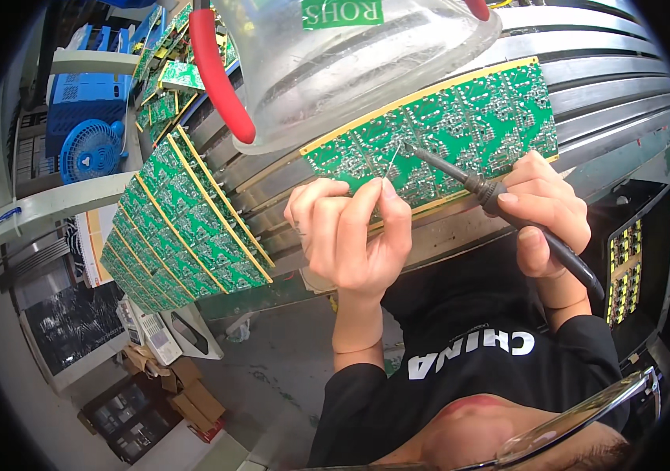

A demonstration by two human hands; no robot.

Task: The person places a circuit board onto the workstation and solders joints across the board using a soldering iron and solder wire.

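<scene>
A long green circuit board panel (500, 118) with yellow edge strips lies across the metal slats in front of me, its solder joints facing up. My right hand (547, 208) is wrapped round a black soldering iron (468, 182), whose tip touches or nearly touches the board left of its middle. Between the thumb and fingers of my left hand (355, 231) is a thin solder wire (392, 163), its far end close to the iron's tip. The exact contact point is too small to make out.
Beyond the board stands a clear plastic container (296, 86) with a red handle-like bar (221, 78). Several green panels (182, 224) lean in a row on the left. A blue fan (91, 151) stands behind them. A black bin (641, 243) with small boards is at right.
</scene>
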